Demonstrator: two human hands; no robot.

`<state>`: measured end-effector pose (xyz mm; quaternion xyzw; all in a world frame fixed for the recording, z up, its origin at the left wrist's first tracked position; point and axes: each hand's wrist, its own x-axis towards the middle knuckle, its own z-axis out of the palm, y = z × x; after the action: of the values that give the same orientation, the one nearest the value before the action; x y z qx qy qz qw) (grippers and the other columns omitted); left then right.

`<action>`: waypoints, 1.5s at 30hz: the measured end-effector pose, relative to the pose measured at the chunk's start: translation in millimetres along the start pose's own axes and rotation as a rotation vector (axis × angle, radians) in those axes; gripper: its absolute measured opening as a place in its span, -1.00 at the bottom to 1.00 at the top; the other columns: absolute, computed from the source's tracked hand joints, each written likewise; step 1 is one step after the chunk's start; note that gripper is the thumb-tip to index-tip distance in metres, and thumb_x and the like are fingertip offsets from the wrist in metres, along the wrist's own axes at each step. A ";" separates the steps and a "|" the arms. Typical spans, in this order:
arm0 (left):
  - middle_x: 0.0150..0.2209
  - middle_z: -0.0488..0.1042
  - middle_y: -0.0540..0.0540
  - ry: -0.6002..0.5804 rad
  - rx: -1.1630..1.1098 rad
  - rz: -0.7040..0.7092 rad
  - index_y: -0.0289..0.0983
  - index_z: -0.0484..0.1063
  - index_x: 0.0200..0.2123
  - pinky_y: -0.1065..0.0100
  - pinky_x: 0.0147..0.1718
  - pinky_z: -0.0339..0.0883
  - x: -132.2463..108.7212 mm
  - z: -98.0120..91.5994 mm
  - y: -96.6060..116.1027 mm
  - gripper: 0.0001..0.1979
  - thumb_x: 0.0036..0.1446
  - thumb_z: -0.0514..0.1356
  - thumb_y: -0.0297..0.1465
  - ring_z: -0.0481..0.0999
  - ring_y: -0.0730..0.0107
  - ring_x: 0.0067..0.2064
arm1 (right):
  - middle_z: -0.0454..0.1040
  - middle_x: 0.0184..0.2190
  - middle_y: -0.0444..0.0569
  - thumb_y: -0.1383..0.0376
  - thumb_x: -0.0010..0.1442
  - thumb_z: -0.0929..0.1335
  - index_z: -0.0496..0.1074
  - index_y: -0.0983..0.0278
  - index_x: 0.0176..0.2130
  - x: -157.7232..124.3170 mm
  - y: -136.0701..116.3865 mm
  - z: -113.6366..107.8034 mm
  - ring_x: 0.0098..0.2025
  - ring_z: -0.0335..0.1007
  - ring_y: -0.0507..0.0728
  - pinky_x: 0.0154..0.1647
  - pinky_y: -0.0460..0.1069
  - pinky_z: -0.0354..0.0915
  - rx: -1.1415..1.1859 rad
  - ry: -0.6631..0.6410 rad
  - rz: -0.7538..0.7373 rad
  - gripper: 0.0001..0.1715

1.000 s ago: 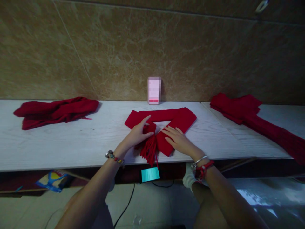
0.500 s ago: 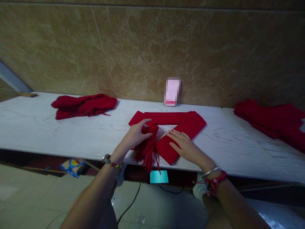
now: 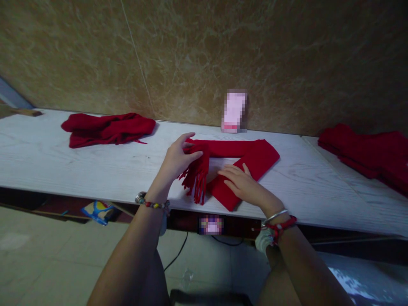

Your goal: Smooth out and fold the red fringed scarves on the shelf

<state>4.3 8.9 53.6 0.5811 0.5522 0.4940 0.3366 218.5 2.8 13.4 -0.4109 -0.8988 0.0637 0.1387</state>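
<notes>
A red fringed scarf (image 3: 259,159) lies on the white table, folded at angles with a gap in the middle. Its fringe (image 3: 199,185) hangs towards the front edge on the left side. My left hand (image 3: 180,156) rests on the scarf's left corner above the fringe, thumb and forefinger spread apart; its other fingers are partly hidden. Flat on the slanting right part of the scarf lies my right hand (image 3: 244,182), fingers stretched out.
Another red knitted piece (image 3: 108,131) lies crumpled at the left, and a red cloth pile (image 3: 366,153) at the right. A pink blurred object (image 3: 235,111) leans against the tiled wall. Below the white table (image 3: 105,178), a lit screen (image 3: 211,225) and a blue-edged packet (image 3: 98,211) show on a shelf.
My left hand has shifted slightly up and left, and the fringed end has moved away from the front edge. My right hand stays on the scarf. The camera view has tilted down a little.
</notes>
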 end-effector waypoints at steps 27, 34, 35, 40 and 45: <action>-0.08 0.52 -0.18 -0.203 0.612 -0.032 -0.31 0.29 0.14 0.26 -0.04 0.33 -4.8 14.0 -2.0 -0.42 0.00 0.26 -0.47 0.51 0.20 -0.07 | 0.47 -0.28 -0.07 0.51 0.14 0.20 0.32 0.20 -0.35 -21.2 6.4 -0.7 -0.11 0.36 0.13 0.22 0.29 -0.06 0.015 0.214 -0.083 -0.76; -0.15 0.56 -0.13 -0.144 0.552 0.001 -0.30 0.44 -0.06 0.25 -0.02 0.34 -3.1 13.2 5.6 -0.62 -0.02 0.23 -0.49 0.52 0.23 -0.09 | 0.51 -0.31 -0.07 0.46 0.15 0.20 0.38 0.19 -0.29 -24.5 6.9 -1.3 -0.18 0.41 0.14 0.22 0.30 0.01 0.041 0.274 -0.090 -0.75; -0.17 0.57 -0.11 -0.124 0.535 0.000 -0.29 0.45 -0.08 0.26 -0.04 0.36 -3.0 12.8 7.4 -0.64 -0.03 0.23 -0.50 0.53 0.25 -0.12 | 0.51 -0.33 -0.08 0.46 0.14 0.20 0.38 0.18 -0.31 -25.5 7.3 -0.8 -0.20 0.41 0.13 0.21 0.29 0.03 0.043 0.299 -0.090 -0.75; -0.19 0.57 -0.07 -0.072 0.465 0.023 -0.28 0.46 -0.12 0.30 -0.11 0.39 -5.8 11.9 15.1 -0.67 -0.02 0.21 -0.51 0.54 0.29 -0.15 | 0.46 -0.45 -0.13 0.47 0.10 0.22 0.38 0.17 -0.42 -34.7 12.1 2.5 -0.32 0.39 0.10 0.17 0.25 0.15 0.021 0.446 -0.145 -0.76; -0.17 0.56 -0.10 -0.069 0.438 0.026 -0.34 0.45 -0.11 0.31 -0.10 0.39 -6.8 11.8 19.5 -0.67 -0.01 0.19 -0.53 0.53 0.32 -0.16 | 0.44 -0.41 -0.12 0.51 0.09 0.23 0.40 0.19 -0.36 -49.8 17.6 0.7 -0.33 0.36 0.07 0.07 0.21 0.28 -0.021 0.549 -0.245 -0.74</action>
<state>22.2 0.9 67.1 0.6639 0.6269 0.3465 0.2149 262.0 -23.4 -1.1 -0.3027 -0.8711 -0.0761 0.3791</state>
